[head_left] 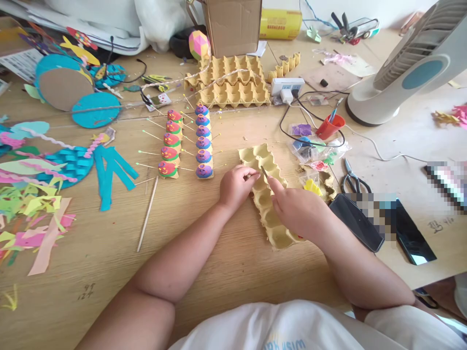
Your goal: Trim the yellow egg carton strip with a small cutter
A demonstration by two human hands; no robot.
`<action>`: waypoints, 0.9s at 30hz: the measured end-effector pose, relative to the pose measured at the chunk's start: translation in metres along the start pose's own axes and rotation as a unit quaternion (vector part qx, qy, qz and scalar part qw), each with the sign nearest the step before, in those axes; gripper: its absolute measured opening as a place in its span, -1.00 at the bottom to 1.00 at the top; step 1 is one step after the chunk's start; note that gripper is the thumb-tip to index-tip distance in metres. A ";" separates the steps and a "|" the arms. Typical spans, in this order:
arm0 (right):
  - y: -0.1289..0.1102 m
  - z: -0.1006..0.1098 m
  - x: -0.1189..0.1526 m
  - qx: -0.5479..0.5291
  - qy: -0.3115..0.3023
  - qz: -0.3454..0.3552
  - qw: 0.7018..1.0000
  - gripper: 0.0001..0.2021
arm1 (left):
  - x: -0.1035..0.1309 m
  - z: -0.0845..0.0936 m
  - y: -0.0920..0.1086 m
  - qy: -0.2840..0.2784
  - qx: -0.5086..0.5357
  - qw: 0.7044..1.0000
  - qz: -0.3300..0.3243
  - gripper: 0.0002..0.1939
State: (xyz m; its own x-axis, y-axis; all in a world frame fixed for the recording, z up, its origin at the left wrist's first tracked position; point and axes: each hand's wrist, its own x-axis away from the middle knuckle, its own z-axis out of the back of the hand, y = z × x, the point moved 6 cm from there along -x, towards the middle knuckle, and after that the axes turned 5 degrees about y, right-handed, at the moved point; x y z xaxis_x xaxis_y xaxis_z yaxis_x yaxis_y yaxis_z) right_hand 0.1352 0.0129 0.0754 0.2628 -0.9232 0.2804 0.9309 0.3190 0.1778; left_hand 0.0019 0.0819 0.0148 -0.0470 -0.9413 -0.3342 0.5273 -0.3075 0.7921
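Observation:
A yellowish egg carton (268, 199) lies at a slant on the wooden table in front of me, its cups facing up. My left hand (236, 187) pinches the carton's left edge between thumb and fingers. My right hand (297, 209) is closed round a knife, whose thin dark blade (264, 171) points toward the left fingertips over the carton. The knife's handle is mostly hidden in the palm. Left of the carton stand two rows of painted egg-carton cups with faces: a red and green row (170, 141) and a purple and blue row (203, 143).
More egg carton (233, 82) lies at the back before a cardboard box (233, 24). On the right are scissors (350, 177), a phone (355, 221), a red cup (330, 127), a power strip (287, 85) and a fan (401, 63). Paper scraps (32, 209) cover the left side.

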 end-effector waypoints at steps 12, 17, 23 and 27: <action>0.016 0.007 0.016 -0.006 0.032 0.019 0.999 -0.45 | 0.002 0.000 0.000 0.012 0.013 1.000 0.005 -0.93; 0.022 0.023 0.026 0.002 0.083 -0.011 0.996 -0.45 | 0.003 0.001 -0.002 0.022 0.014 1.000 0.008 -0.94; 0.018 0.017 0.024 0.040 0.070 0.014 0.997 -0.42 | 0.003 0.001 -0.002 0.010 0.013 1.000 0.006 -0.93; 0.020 0.016 0.026 0.050 0.069 0.015 0.996 -0.41 | 0.003 0.001 -0.001 0.009 0.011 1.000 0.006 -0.92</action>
State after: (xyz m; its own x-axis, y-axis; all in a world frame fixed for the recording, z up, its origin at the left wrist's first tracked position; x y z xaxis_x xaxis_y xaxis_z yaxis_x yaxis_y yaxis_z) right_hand 0.1567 -0.0016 0.1016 0.3289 -0.9313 0.1563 0.8940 0.3604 0.2662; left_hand 0.0005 0.0797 0.0135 -0.0260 -0.9426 -0.3329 0.5081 -0.2992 0.8076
